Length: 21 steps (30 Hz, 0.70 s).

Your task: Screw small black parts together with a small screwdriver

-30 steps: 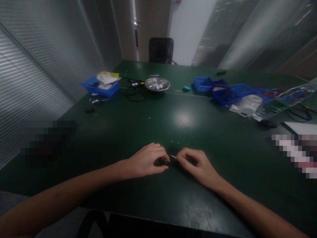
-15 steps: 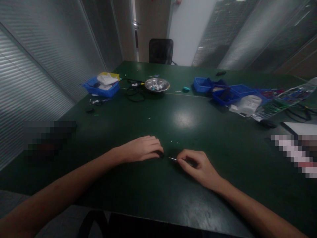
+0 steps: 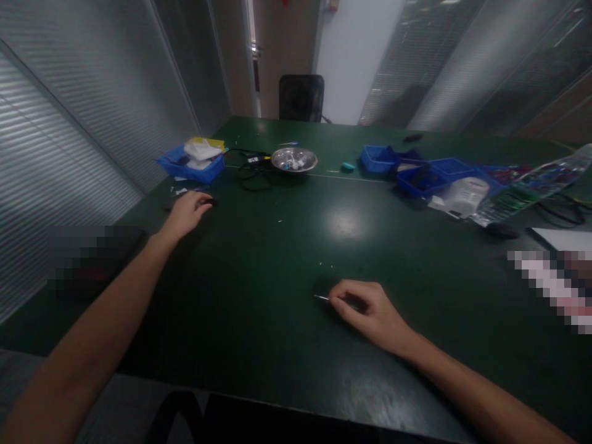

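Note:
My left hand (image 3: 185, 213) reaches over the far left of the table, near the blue basket. Its thumb and fingers are closed on a small black piece (image 3: 211, 202), whose kind I cannot make out. Nearer the front, my right hand (image 3: 365, 308) rests on the table with thumb and fingertips pinched together. From that pinch a thin metal-tipped tool (image 3: 321, 298) points left; the rest of it is hidden inside the hand.
A blue basket (image 3: 210, 171) with white wrapping stands at the back left. Beside it are a black cable (image 3: 254, 185) and a steel dish (image 3: 277, 161) of small parts. Blue bins (image 3: 377, 161), a white bottle (image 3: 467, 194) and clear plastic bags (image 3: 531, 185) lie at the right.
My left hand has moved from the middle of the table to the far left, carrying the small black piece. The right hand with its tool has hardly moved.

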Each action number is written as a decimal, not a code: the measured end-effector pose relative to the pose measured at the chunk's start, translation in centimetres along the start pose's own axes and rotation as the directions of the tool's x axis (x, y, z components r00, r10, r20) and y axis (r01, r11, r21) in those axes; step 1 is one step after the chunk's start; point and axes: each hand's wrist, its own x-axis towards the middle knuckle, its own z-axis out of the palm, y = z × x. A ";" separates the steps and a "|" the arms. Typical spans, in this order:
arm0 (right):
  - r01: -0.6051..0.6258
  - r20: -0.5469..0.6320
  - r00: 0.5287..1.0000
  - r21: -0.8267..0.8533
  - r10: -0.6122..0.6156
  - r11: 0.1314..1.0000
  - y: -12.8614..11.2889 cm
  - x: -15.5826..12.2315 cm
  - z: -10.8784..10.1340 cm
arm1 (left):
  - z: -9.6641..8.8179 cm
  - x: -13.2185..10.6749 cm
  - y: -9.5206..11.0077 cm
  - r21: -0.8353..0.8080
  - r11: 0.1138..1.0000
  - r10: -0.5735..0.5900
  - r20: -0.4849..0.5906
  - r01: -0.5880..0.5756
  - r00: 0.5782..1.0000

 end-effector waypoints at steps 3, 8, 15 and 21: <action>0.007 0.001 1.000 -0.005 -0.007 1.000 0.0 0.0 0.0 | -0.4 0.0 -0.6 -0.034 0.996 -0.081 0.034 0.082 0.996; 0.010 0.004 1.000 -0.008 -0.010 1.000 -0.1 0.0 -0.1 | -1.4 -0.2 -0.6 0.015 0.979 -0.204 -0.018 0.204 0.979; 0.003 0.003 1.000 0.001 -0.003 1.000 -0.1 0.0 -0.1 | -1.6 -0.1 -0.5 0.030 0.956 -0.293 0.010 0.293 0.956; 0.009 0.009 1.000 -0.001 -0.009 1.000 0.0 -0.1 0.0 | -1.3 0.0 -0.4 0.024 0.954 -0.299 0.008 0.298 0.954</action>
